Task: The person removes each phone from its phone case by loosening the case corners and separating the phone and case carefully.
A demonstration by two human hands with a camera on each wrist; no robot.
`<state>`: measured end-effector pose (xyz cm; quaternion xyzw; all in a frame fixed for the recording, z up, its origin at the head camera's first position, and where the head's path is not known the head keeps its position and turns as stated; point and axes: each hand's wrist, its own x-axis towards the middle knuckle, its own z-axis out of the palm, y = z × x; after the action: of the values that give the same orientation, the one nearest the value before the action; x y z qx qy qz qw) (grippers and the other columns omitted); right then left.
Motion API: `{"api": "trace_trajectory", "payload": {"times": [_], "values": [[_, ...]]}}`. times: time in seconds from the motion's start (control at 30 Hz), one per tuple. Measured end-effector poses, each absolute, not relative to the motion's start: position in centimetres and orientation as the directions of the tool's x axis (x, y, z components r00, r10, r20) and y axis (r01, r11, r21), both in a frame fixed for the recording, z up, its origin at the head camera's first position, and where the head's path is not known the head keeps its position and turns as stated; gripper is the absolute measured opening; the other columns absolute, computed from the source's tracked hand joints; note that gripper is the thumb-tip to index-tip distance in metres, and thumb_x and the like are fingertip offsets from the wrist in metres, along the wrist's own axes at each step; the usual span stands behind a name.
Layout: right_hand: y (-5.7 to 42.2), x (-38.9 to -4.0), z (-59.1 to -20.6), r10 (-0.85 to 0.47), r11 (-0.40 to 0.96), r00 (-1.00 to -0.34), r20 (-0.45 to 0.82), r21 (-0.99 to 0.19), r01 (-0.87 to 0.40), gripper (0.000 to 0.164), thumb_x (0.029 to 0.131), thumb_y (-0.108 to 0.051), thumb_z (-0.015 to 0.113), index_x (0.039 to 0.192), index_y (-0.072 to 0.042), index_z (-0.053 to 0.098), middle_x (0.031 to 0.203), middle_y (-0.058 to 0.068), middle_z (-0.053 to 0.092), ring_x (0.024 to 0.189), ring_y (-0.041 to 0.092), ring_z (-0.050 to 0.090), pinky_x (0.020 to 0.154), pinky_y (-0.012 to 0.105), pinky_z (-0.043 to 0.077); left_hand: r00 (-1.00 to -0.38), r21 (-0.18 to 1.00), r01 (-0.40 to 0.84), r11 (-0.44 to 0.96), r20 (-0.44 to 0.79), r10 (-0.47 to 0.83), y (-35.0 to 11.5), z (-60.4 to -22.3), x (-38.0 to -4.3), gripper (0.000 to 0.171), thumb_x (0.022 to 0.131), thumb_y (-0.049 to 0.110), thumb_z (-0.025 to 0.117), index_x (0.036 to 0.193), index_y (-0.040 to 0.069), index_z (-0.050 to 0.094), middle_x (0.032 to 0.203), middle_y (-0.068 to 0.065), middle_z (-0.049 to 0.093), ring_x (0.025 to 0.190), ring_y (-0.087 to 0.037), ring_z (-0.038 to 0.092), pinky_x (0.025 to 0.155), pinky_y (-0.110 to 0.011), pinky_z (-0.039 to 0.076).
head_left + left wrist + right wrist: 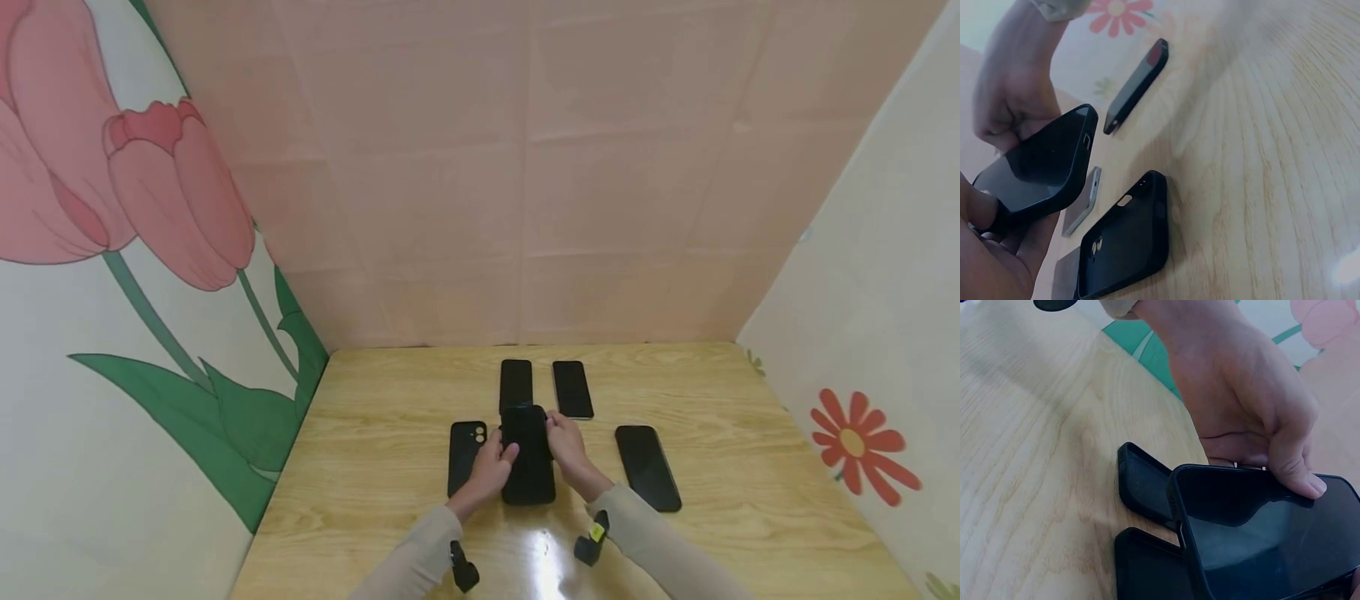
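In the head view, both hands hold a black phone in a black case (528, 467) above the table, screen up. My left hand (491, 468) grips its left edge; in the right wrist view the left thumb (1300, 480) lies on the screen. My right hand (568, 446) pinches the upper right edge; in the left wrist view its fingers (997, 137) are curled at the far end. A black case with camera holes (467, 458) lies left of the held phone. In the left wrist view, an empty black case (1125, 237) lies below it, its hollow showing.
Behind the held phone lie a flat black phone or case (516, 385) and a dark phone (573, 389) with a light edge. A black phone (648, 468) lies to the right. The wooden table (390, 392) meets a pink backdrop (450, 208) and painted side walls.
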<state>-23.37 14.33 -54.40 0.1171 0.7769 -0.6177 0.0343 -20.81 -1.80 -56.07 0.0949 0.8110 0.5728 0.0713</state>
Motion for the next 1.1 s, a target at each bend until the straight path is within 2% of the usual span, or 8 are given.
{"api": "trace_trajectory", "payload": {"times": [0.3, 0.43, 0.53, 0.63, 0.73, 0.9, 1.0, 1.1], "values": [[14.36, -23.83, -53.99, 0.128, 0.230, -0.969, -0.212, -0.944, 0.237, 0.028, 0.105, -0.009, 0.033, 0.083, -0.003, 0.049, 0.082, 0.009, 0.047, 0.078, 0.025, 0.047, 0.066, 0.033, 0.039, -0.970, 0.964, 0.023, 0.264, -0.043, 0.241, -1.97, -56.00, -20.99, 0.031, 0.106, 0.015, 0.046, 0.134, 0.002, 0.049, 0.128, -0.017, 0.059, 0.119, -0.032, 0.057, 0.098, -0.052, 0.046], [14.40, -23.58, -53.93, 0.094, 0.165, -0.967, -0.236, -0.954, 0.249, 0.034, 0.103, -0.007, 0.030, 0.106, 0.009, 0.059, 0.097, 0.018, 0.057, 0.090, 0.028, 0.053, 0.072, 0.033, 0.045, -0.973, 0.959, 0.073, 0.275, 0.008, 0.230, -1.91, -56.18, -20.97, 0.025, 0.104, 0.008, 0.049, 0.127, 0.002, 0.052, 0.121, -0.014, 0.063, 0.109, -0.025, 0.059, 0.095, -0.048, 0.048], [14.44, -23.33, -53.82, 0.066, 0.115, -0.968, -0.241, -0.962, 0.247, 0.035, 0.102, -0.006, 0.029, 0.110, 0.010, 0.059, 0.096, 0.017, 0.059, 0.089, 0.026, 0.054, 0.071, 0.032, 0.047, -0.975, 0.956, 0.093, 0.279, 0.031, 0.218, -1.91, -56.12, -20.97, 0.020, 0.102, 0.004, 0.051, 0.121, 0.000, 0.054, 0.112, -0.013, 0.066, 0.101, -0.020, 0.059, 0.090, -0.043, 0.050], [14.52, -23.27, -53.68, 0.058, 0.106, -0.975, -0.214, -0.970, 0.220, 0.027, 0.103, -0.005, 0.032, 0.085, 0.001, 0.050, 0.077, 0.007, 0.048, 0.073, 0.020, 0.049, 0.062, 0.031, 0.043, -0.974, 0.965, 0.079, 0.250, 0.022, 0.224, -1.95, -55.96, -21.03, 0.019, 0.102, 0.005, 0.050, 0.120, -0.001, 0.054, 0.110, -0.013, 0.066, 0.098, -0.020, 0.061, 0.084, -0.040, 0.052], [14.71, -23.35, -53.66, 0.029, 0.095, -0.979, -0.201, -0.975, 0.203, 0.026, 0.102, -0.003, 0.034, 0.080, -0.005, 0.046, 0.074, 0.003, 0.043, 0.068, 0.018, 0.047, 0.059, 0.031, 0.044, -0.972, 0.968, 0.070, 0.240, 0.012, 0.233, -2.01, -55.91, -21.21, 0.019, 0.104, 0.009, 0.048, 0.119, -0.002, 0.053, 0.106, -0.013, 0.065, 0.096, -0.020, 0.061, 0.081, -0.038, 0.053], [14.94, -23.51, -54.13, -0.073, 0.038, -0.969, -0.237, -0.971, 0.235, 0.022, 0.104, -0.006, 0.034, 0.098, 0.004, 0.052, 0.084, 0.008, 0.051, 0.074, 0.020, 0.055, 0.064, 0.035, 0.051, -0.978, 0.965, 0.075, 0.250, 0.022, 0.207, -2.36, -56.31, -21.25, 0.018, 0.104, 0.012, 0.049, 0.112, -0.004, 0.054, 0.093, -0.010, 0.064, 0.084, -0.018, 0.058, 0.071, -0.032, 0.050], [15.11, -23.50, -54.38, -0.105, 0.005, -0.957, -0.269, -0.963, 0.270, 0.029, 0.106, -0.013, 0.036, 0.110, 0.007, 0.055, 0.090, 0.010, 0.058, 0.077, 0.022, 0.060, 0.067, 0.037, 0.054, -0.978, 0.965, 0.073, 0.254, 0.020, 0.208, -2.52, -56.57, -21.11, 0.019, 0.104, 0.014, 0.050, 0.110, -0.004, 0.053, 0.085, -0.006, 0.059, 0.079, -0.016, 0.054, 0.067, -0.029, 0.045], [15.27, -23.42, -54.40, -0.110, -0.002, -0.954, -0.279, -0.960, 0.280, 0.034, 0.106, -0.020, 0.036, 0.114, 0.007, 0.056, 0.094, 0.013, 0.061, 0.079, 0.024, 0.063, 0.069, 0.038, 0.055, -0.976, 0.965, 0.068, 0.253, 0.012, 0.216, -2.54, -56.59, -21.08, 0.019, 0.105, 0.016, 0.050, 0.109, -0.003, 0.053, 0.080, -0.003, 0.052, 0.075, -0.015, 0.049, 0.064, -0.029, 0.041]]}}
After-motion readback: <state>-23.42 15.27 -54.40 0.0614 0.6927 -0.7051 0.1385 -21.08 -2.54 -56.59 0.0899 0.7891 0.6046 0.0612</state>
